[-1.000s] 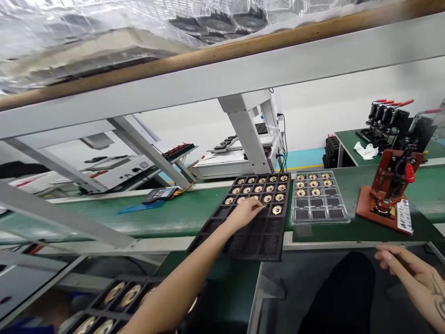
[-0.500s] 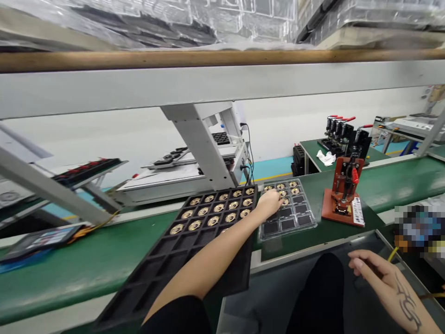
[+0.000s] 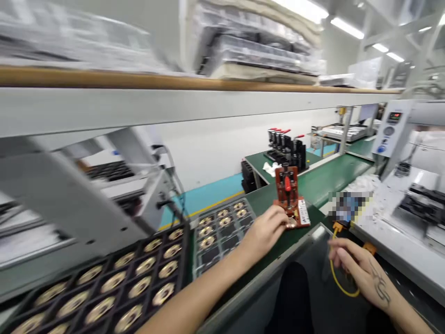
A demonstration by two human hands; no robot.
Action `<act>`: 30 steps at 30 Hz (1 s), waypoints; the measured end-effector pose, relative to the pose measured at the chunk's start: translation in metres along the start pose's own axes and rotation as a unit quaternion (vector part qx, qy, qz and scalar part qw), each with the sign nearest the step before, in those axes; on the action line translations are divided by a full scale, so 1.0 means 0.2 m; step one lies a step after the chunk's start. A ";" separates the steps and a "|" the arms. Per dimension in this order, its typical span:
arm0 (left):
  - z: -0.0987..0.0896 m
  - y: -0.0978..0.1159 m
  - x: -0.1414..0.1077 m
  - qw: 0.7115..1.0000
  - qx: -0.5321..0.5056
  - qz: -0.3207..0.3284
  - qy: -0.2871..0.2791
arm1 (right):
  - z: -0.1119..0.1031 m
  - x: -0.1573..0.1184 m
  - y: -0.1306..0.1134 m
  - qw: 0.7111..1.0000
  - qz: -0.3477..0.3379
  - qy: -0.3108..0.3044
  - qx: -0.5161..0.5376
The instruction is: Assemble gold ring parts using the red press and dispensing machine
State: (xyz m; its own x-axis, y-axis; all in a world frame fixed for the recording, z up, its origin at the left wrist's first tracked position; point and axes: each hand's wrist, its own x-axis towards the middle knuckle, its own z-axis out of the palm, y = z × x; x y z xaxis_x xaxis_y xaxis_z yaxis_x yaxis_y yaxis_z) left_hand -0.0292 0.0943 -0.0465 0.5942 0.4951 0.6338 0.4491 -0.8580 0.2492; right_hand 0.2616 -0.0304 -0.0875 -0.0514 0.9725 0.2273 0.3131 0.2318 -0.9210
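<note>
My left hand [image 3: 268, 230] reaches to the base of a red-brown clamp fixture [image 3: 287, 185] with a red handle. Its fingers are pinched around a small gold metal part [image 3: 291, 223] at the fixture's front. Below and left of that arm lies a clear plastic tray [image 3: 222, 243] with several gold rings in its cells. A black tray [image 3: 134, 262] filled with rows of gold rings is at the lower left. My right hand [image 3: 351, 260] hovers at the right beside a yellow cable, fingers loosely curled and apart, with nothing visible in it.
A shelf with a wooden edge [image 3: 215, 85] crosses overhead. Black clamps with red handles [image 3: 287, 146] stand on a green table behind. At the right are a white machine [image 3: 391, 127] and a pixelated device [image 3: 348, 207] with the yellow cable [image 3: 337, 278].
The view has swung right. My left hand has moved from the clear tray to the red-brown fixture, with a small gold part at its fingers. My right hand now appears beside the yellow cable.
</note>
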 end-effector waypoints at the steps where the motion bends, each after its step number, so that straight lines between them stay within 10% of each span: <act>1: 0.05 0.10 0.06 0.997 -0.014 0.081 0.010 | -0.02 0.01 -0.04 1.000 -0.027 0.008 0.010; 6: 0.26 0.41 0.31 0.961 -0.071 0.267 0.024 | -0.17 -0.04 -0.16 0.994 -0.101 0.047 -0.016; 13: 0.55 0.65 0.54 0.933 -0.157 0.324 0.002 | -0.45 -0.28 -0.17 0.981 -0.047 0.162 -0.097; 18: 0.80 0.91 0.95 0.935 -0.224 0.271 -0.051 | -0.80 -0.58 -0.17 0.923 0.033 0.320 -0.212; 24: 1.23 1.38 1.59 0.920 -0.153 0.252 -0.259 | -1.04 -0.93 -0.23 0.829 0.015 0.436 -0.349; 30: 1.54 1.63 1.89 0.881 -0.060 0.243 -0.402 | -1.07 -1.22 -0.31 0.799 0.082 0.459 -0.379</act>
State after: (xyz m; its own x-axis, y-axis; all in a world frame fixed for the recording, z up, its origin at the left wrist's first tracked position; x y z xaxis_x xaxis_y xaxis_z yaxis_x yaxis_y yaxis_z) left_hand 0.5467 0.0443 0.0488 0.9989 -0.0391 -0.0243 -0.0336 -0.9799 0.1968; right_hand 0.4570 -0.2878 -0.0181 0.6570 0.4808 0.5806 0.7475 -0.3160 -0.5843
